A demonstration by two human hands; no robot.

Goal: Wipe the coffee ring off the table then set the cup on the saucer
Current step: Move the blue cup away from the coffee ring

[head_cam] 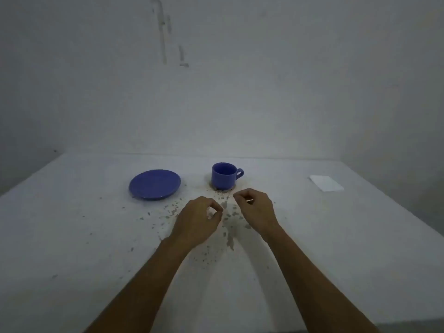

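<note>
On white table [72, 236], both hands [199, 219] loosely curled, empty, cup [224, 176] base stain partly hidden.

Blue cup [224, 176] at centre, matching blue saucer [155, 184] left of it, white table [72, 224] speckled with brownish-grey spots [229, 236], white napkin [326, 183] at right.

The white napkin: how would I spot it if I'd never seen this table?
Start from the white table, then look right of the blue cup. The white napkin lies alone near the right edge, flat, rectangular and the only thing there that isn't blue.
</note>
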